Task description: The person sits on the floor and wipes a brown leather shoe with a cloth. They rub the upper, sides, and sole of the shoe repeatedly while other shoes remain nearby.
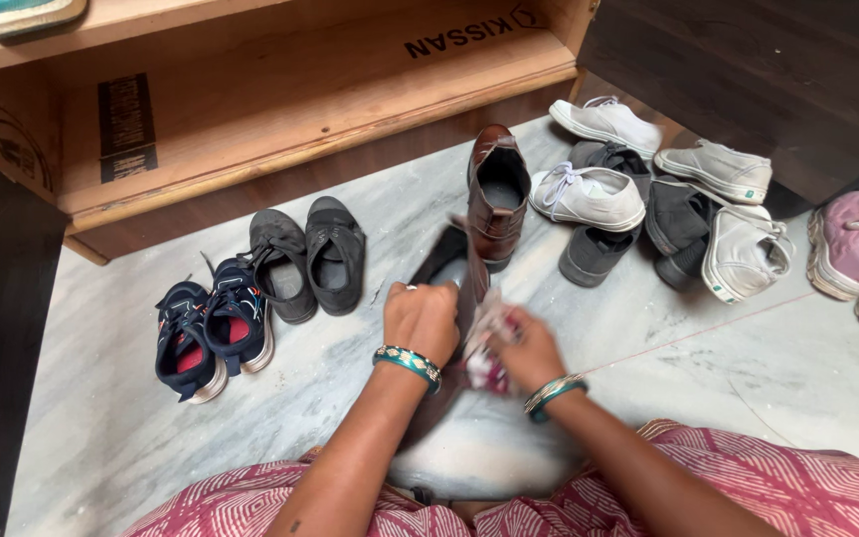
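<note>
Brown boot [454, 273], blurred and half hidden, is clasped by her left hand [422, 320]; right hand [527, 350] grips what seems a rag [487, 333].

My bare forearms, two bangles, a patterned garment

I am wearing a teal and gold bangle [408, 363] on my left wrist and a thinner green and silver bangle [554, 395] on my right; a small dark mark is showing on my left forearm, and pink-red cloth with white line patterning [777, 487] is covering my lap.
</note>
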